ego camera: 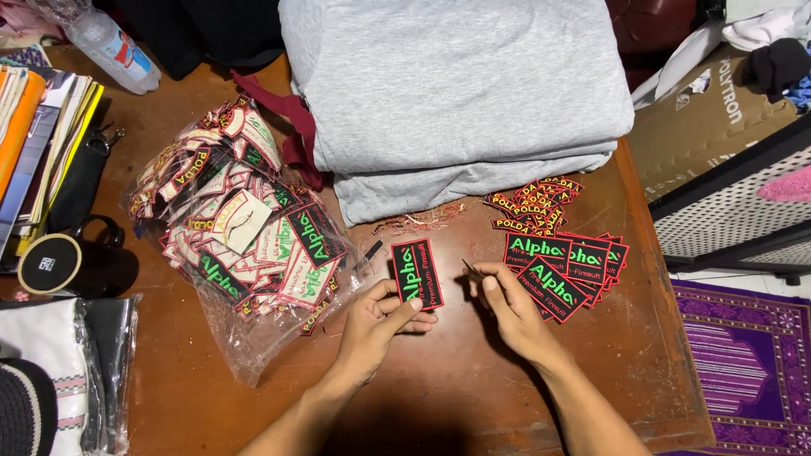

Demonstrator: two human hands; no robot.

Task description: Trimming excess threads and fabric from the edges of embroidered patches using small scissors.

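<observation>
My left hand [377, 325] holds the near end of a black embroidered patch [416, 270] with green lettering and a red border, lying on the brown wooden table [456, 397]. My right hand [507, 308] sits just to its right, pinching a small thin metal tool [472, 270] whose tip points toward the patch. A fanned pile of matching black-and-green patches [568, 263] lies right of my right hand. Behind it is a heap of smaller red-and-yellow patches [532, 203].
A clear plastic bag of several mixed patches [245, 241] lies at left. Folded grey fabric [456, 93] is stacked at the back, with loose thread scraps [422, 219] in front. A black mug [72, 262], books [42, 143] and a plastic bottle [110, 51] stand far left.
</observation>
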